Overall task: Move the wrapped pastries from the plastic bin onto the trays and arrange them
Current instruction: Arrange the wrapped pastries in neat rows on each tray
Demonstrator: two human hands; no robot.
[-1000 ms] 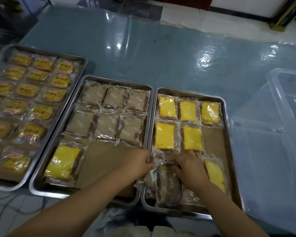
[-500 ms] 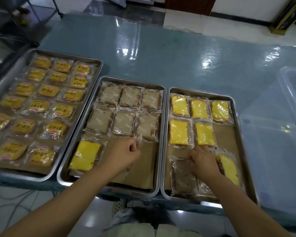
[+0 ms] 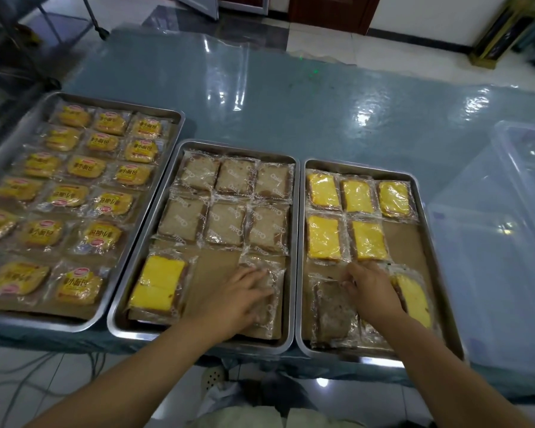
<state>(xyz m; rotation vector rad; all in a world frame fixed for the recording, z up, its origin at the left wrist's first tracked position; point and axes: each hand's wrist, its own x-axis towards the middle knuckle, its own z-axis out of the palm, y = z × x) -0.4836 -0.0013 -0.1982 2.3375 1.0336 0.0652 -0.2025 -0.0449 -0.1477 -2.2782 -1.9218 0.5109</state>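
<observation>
Three metal trays stand side by side. The middle tray (image 3: 293, 242) holds two rows of brown wrapped pastries (image 3: 226, 199) and a yellow pastry (image 3: 159, 284) at its front left. My left hand (image 3: 238, 299) lies with fingers stretched over another brown wrapped pastry (image 3: 274, 273) at that tray's front right. The right tray (image 3: 426, 242) carries several yellow pastries (image 3: 323, 237), a brown pastry (image 3: 332, 313) at the front left and a yellow one (image 3: 414, 299) at the front right. My right hand (image 3: 372, 293) curls its fingertips on the brown pastry's wrapper at its top right corner.
The left tray (image 3: 173, 143) is filled with small wrapped yellow breads. A clear plastic bin (image 3: 488, 248) stands right of the trays, against the right tray's edge. The glossy teal table (image 3: 291, 103) stretches behind. Cables lie on the floor (image 3: 28, 381) at the front left.
My left hand carried a brown wrapped pastry from the right tray into the middle tray and laid it at the front right. My right hand stayed over the right tray's front.
</observation>
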